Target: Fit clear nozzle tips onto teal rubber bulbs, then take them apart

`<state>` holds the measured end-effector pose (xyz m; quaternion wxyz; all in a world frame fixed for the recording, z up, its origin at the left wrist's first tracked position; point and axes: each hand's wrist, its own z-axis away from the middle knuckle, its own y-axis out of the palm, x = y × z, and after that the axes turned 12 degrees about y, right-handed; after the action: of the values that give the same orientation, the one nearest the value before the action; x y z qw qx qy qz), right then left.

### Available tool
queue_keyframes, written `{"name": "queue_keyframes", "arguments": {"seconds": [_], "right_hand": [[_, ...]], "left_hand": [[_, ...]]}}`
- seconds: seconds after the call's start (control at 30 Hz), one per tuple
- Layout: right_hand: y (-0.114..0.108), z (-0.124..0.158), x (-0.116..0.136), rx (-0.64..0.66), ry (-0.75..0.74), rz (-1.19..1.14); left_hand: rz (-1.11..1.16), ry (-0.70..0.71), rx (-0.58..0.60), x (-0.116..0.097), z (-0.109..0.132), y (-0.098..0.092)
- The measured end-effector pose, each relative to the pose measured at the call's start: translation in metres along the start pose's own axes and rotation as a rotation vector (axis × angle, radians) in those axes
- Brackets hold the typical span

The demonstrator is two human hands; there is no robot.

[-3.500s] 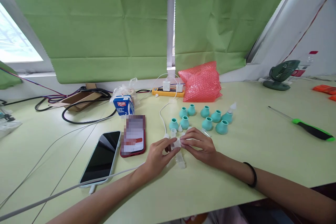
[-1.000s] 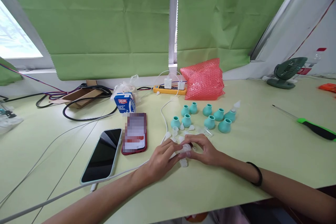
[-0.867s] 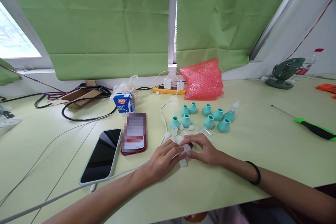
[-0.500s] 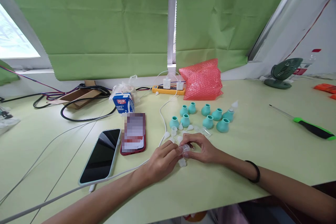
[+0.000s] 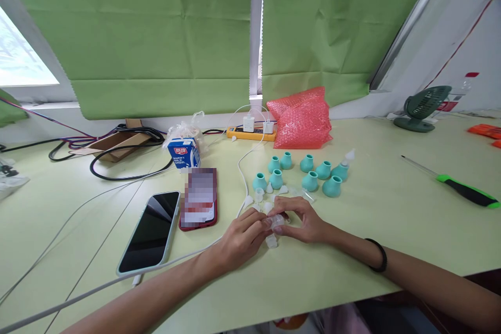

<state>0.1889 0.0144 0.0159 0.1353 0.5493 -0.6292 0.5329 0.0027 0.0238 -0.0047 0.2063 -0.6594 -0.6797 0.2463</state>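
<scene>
Between my two hands is a small clear plastic piece (image 5: 277, 221), partly covered by the fingers. My left hand (image 5: 243, 236) pinches its left side, and my right hand (image 5: 303, 220) grips it from the right with thumb and forefinger. A translucent white piece (image 5: 271, 241) lies just below the fingers. Beyond them are several small white cone-shaped tips (image 5: 249, 201) and a clear cup-like piece (image 5: 259, 195). Several turquoise bulbs (image 5: 310, 181) stand upright further back, and one turquoise bulb (image 5: 340, 170) carries a clear pointed top.
To the left lie a black-screened phone (image 5: 151, 232) and a red-cased phone (image 5: 198, 198), with a white cable (image 5: 172, 261) crossing the table. Behind are a milk carton (image 5: 185, 153), a yellow power strip (image 5: 237, 133) and pink bubble wrap (image 5: 301, 122). A screwdriver (image 5: 465, 190) and fan (image 5: 425, 107) are right.
Both hands keep hold of the clear plastic piece, with only a very slight shift of the fingers. The things on the table stay in place.
</scene>
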Motion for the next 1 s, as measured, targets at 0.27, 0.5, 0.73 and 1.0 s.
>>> {"name": "queue_keyframes", "arguments": {"seconds": [0.27,0.5,0.73,1.0], "right_hand": [[-0.001,-0.003,0.002,0.046,-0.006,-0.001],[-0.012,-0.006,-0.003,-0.267,-0.115,0.214],[-0.021,-0.017,-0.024,-0.33,0.023,0.796],[-0.016,-0.018,-0.045,-0.293,0.067,0.627]], "left_hand": [[0.008,-0.002,-0.021,-0.002,-0.004,-0.002],[0.056,-0.167,-0.182,-0.004,-0.005,-0.004],[0.086,-0.264,-0.202,-0.002,-0.001,-0.002],[0.091,-0.276,-0.189,-0.004,-0.004,-0.003]]}}
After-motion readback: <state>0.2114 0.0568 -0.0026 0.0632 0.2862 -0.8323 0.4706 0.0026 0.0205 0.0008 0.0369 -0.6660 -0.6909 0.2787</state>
